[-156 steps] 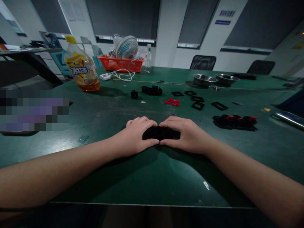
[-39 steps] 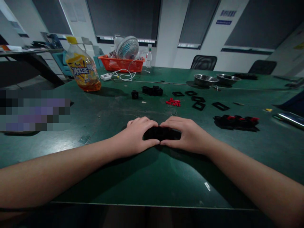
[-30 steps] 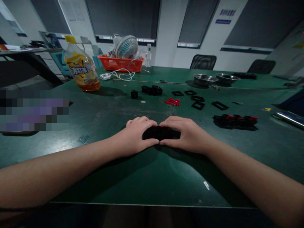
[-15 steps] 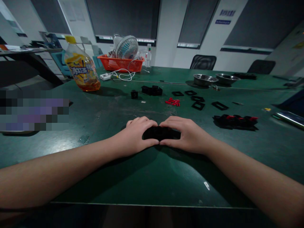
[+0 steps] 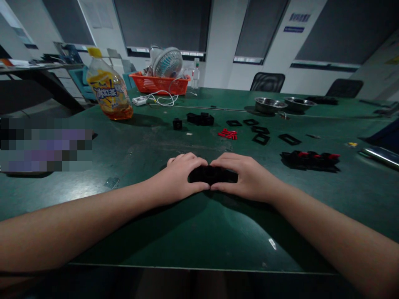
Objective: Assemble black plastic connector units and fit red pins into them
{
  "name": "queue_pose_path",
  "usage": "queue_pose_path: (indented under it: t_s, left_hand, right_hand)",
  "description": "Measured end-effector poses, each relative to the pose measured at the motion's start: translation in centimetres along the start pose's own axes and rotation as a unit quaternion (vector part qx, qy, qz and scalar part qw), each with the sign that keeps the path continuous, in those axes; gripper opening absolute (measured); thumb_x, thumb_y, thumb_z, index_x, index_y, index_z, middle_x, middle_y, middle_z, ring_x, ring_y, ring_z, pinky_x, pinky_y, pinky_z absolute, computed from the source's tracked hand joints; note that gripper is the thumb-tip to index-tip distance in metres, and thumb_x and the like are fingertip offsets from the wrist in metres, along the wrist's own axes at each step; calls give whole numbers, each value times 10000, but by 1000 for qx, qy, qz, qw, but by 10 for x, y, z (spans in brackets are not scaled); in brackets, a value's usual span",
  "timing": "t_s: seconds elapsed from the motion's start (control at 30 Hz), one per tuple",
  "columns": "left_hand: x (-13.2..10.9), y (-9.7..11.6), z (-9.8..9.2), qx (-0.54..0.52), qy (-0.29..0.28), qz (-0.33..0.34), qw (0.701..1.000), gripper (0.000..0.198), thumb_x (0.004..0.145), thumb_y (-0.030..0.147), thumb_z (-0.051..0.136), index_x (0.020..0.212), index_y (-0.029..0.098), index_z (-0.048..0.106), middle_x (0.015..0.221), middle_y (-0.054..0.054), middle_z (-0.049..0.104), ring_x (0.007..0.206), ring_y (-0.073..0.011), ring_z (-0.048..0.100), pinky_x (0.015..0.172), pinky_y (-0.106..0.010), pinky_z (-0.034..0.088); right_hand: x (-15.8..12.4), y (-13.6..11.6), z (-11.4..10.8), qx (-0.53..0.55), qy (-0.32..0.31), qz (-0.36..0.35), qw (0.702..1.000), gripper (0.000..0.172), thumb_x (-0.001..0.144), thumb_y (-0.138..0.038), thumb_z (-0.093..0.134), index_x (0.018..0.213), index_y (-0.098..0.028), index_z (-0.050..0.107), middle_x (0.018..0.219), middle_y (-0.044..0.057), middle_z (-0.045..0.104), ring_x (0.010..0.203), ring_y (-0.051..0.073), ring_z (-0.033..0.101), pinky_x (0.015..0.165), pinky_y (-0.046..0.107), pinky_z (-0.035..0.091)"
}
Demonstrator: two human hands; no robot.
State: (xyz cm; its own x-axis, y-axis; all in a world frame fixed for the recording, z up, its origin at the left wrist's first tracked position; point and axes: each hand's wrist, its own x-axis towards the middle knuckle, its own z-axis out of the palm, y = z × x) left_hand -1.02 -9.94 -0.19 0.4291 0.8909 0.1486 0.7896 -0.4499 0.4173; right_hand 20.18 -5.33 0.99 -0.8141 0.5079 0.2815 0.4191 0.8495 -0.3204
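A dark black part (image 5: 212, 175) lies low at the table's front middle, between my two hands. My left hand (image 5: 183, 177) grips its left side, thumb in front and fingers behind. From the right, my right hand (image 5: 246, 176) grips the same part in the same way, and the fingertips of both hands nearly meet. Beyond them are small red pieces (image 5: 227, 133), flat black frames (image 5: 260, 139), a small black block (image 5: 177, 123) and a cluster of black blocks (image 5: 200, 119). To the right sits a black assembly with red pieces (image 5: 310, 160).
On the green table (image 5: 174, 245) stand a drink bottle (image 5: 110, 91) at the left, an orange basket (image 5: 162, 85) holding a fan, a white cable (image 5: 165, 99) and two metal bowls (image 5: 269, 105). A shiny metallic object (image 5: 380, 157) lies at the right edge.
The view has shifted very slightly. Both hands keep the same grip on the black part.
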Motion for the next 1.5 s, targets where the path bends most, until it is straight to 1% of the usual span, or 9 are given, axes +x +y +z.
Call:
queue_pose_path:
  t_s: [0.27,0.5,0.77,0.93,1.33,1.43,1.5]
  left_hand:
    - [0,0,0,2,-1,-1,1000,378,836,384,628,1170,210,583,1161,-88,594,1119,-283,522,971,-484,411]
    - [0,1,0,-1,0,-1,1000,379,836,371,631,1168,194,590,1152,-94,591,1118,-287,526,968,-478,415]
    - [0,0,1,4,2,-6,1000,383,826,366,641,1165,193,595,1154,-93,591,1115,-284,529,972,-473,413]
    - [0,0,0,3,-1,-6,1000,387,830,375,637,1173,199,597,1159,-94,585,1118,-285,526,971,-478,413]
    - [0,0,1,7,-8,-6,1000,403,838,394,623,1193,206,583,1184,-99,572,1146,-286,497,992,-497,387]
    - [-1,0,1,12,-9,-6,1000,398,844,400,611,1186,199,576,1181,-101,568,1144,-287,495,987,-499,387]
    - [-1,0,2,14,-9,-1,1000,391,845,407,606,1173,196,576,1174,-101,568,1138,-288,498,975,-496,396]
  right_hand:
    - [0,0,0,2,-2,-1,1000,345,792,-369,704,1066,-161,683,1002,94,680,938,230,637,817,353,503]
    - [0,0,1,-1,-2,-7,1000,358,799,-360,700,1076,-133,676,1013,107,674,948,232,633,826,345,497]
    - [0,0,0,5,-6,-4,1000,328,803,-364,696,1045,-143,691,1007,106,669,934,233,634,817,351,496]
    - [1,0,0,12,-8,-3,1000,341,802,-366,698,1058,-143,693,1016,105,667,937,229,632,821,351,495]
    - [1,0,-1,13,-9,2,1000,327,789,-375,708,1021,-146,692,993,93,660,914,220,626,795,343,492]
    - [1,0,-3,27,-9,0,1000,325,779,-371,713,1019,-154,682,984,86,662,917,216,622,799,338,490]
    - [1,1,-4,55,-2,-1,998,307,790,-338,688,1043,-165,668,986,78,667,909,205,622,799,328,489]
